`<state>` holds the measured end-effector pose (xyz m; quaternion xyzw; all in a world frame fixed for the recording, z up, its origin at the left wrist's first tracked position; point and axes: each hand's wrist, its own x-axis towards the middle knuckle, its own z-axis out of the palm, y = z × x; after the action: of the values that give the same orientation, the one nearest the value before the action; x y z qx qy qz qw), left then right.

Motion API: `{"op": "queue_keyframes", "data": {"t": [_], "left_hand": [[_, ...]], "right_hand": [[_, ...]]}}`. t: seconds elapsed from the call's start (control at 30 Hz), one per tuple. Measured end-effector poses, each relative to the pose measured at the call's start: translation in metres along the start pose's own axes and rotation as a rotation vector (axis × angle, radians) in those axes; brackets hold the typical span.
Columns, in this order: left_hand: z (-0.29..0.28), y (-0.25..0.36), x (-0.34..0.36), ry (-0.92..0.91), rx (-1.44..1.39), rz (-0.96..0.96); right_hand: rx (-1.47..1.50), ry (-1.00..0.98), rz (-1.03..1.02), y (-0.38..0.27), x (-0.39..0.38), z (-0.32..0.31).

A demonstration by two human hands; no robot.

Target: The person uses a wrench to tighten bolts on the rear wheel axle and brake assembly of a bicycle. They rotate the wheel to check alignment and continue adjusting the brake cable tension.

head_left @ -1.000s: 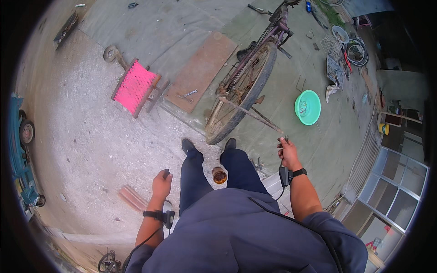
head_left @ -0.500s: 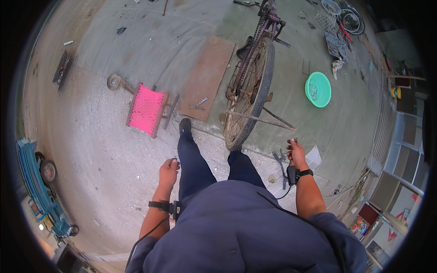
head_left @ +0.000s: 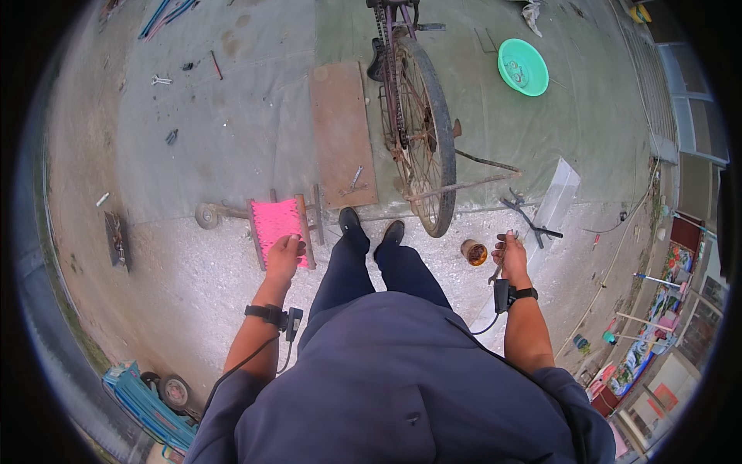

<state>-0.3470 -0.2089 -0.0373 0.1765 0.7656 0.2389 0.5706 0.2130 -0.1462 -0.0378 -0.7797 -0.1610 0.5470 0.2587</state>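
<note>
My left hand (head_left: 285,257) is closed, fingers curled, in front of a low stool with a pink woven seat (head_left: 272,220); its palm side is hidden. My right hand (head_left: 512,258) is closed around a slim metal wrench (head_left: 495,274), whose jaw shows below the fingers. Left of that hand stands a small can (head_left: 474,252) with rusty-brown contents. Beyond it, a dark forked tool with black handles (head_left: 533,220) lies on the ground. Ahead is an old bicycle (head_left: 423,124), apparently upside down, its muddy wheel towards me. Wrenches (head_left: 355,179) lie on a brown board (head_left: 342,116) beside it.
A green basin (head_left: 523,68) sits far right of the bicycle. Clear plastic sheeting (head_left: 559,188) lies by the forked tool. A dark tray of small parts (head_left: 117,240) is on the left. A blue cart (head_left: 147,398) stands at lower left, and a cord (head_left: 618,271) trails at right.
The view has shifted back from the bicycle, and my feet are now close together. My left hand has come in front of the pink stool. The can has come into sight.
</note>
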Motion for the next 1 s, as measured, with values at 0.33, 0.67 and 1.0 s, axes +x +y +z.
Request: {"op": "queue_keyframes", "data": {"t": [0.33, 0.67, 1.0], "left_hand": [[0.017, 0.092, 0.050, -0.056, -0.043, 0.133], [0.086, 0.251, 0.198, -0.397, -0.141, 0.143], [0.194, 0.286, 0.361, -0.701, -0.369, 0.152]], "right_hand": [[-0.023, 0.150, 0.035, 0.082, 0.013, -0.010], [0.099, 0.313, 0.192, 0.118, -0.027, 0.073], [0.300, 0.597, 0.158, 0.174, 0.004, 0.163]]}}
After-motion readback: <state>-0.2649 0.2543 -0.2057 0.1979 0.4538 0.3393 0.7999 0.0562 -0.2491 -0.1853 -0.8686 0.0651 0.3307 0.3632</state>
